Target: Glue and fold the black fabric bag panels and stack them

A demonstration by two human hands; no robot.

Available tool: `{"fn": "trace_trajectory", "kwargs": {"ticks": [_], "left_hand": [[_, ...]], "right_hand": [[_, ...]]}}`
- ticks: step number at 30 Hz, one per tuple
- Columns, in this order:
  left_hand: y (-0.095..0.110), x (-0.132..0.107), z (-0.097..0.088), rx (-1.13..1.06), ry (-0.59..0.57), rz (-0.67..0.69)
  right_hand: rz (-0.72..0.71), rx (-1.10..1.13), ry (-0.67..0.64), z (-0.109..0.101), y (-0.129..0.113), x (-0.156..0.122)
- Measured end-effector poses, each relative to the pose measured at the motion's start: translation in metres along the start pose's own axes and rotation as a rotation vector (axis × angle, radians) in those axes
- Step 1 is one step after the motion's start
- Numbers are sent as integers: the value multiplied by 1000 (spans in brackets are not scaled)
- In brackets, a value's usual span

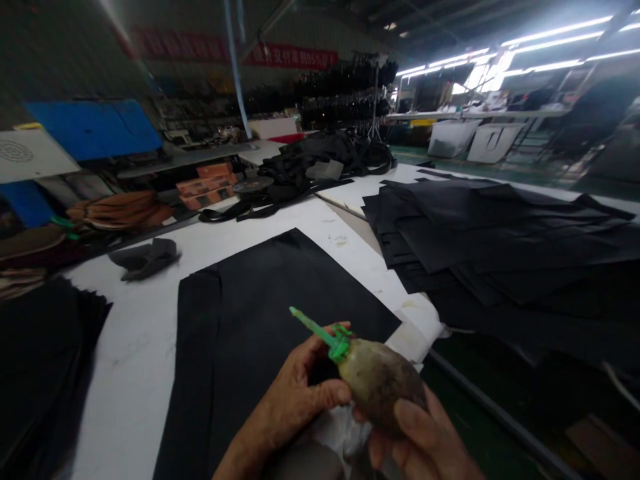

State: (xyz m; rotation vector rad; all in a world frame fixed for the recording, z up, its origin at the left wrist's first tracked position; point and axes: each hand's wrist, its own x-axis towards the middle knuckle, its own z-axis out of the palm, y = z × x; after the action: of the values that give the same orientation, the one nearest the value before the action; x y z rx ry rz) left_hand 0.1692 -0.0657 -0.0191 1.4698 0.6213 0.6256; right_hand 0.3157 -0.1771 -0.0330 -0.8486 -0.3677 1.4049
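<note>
A grimy, yellowish-brown squeeze bottle (383, 380) with a green collar and a long thin green nozzle (313, 325) tilts up and to the left in front of me. My right hand (425, 433) is wrapped round its broad lower end. My left hand (305, 383) holds it near the collar, thumb on the near side and fingers behind. Beneath the hands lies a flat black fabric panel (270, 293) with a narrow strip along its left side. Below the bottle is some crumpled whitish material (340, 433), partly hidden by my hands.
The white table (125, 333) carries a fanned stack of black fabric pieces (490, 233) at right, a dark cloth scrap (145, 259) at left, and a heap of black straps (320, 160) behind. Orange boxes (207, 187) and brown bundled pieces (120, 210) stand back left. White bins (453, 140) stand farther off.
</note>
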Motion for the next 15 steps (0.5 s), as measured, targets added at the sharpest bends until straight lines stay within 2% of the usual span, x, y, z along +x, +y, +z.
{"fn": "trace_trajectory", "kwargs": {"ticks": [2, 5, 9, 12, 15], "left_hand": [[0, -1, 0, -193, -78, -13], [0, 1, -2, -296, -115, -9], [1, 4, -3, -259, -52, -11], [-2, 5, -2, -220, 5, -2], [-5, 4, -1, -151, 6, 5]], "right_hand": [[14, -10, 10, 14, 6, 8], [-19, -134, 57, 16, 11, 17], [-146, -280, 148, 16, 9, 21], [-272, -273, 161, 26, 8, 18], [-297, -263, 159, 29, 5, 16]]}}
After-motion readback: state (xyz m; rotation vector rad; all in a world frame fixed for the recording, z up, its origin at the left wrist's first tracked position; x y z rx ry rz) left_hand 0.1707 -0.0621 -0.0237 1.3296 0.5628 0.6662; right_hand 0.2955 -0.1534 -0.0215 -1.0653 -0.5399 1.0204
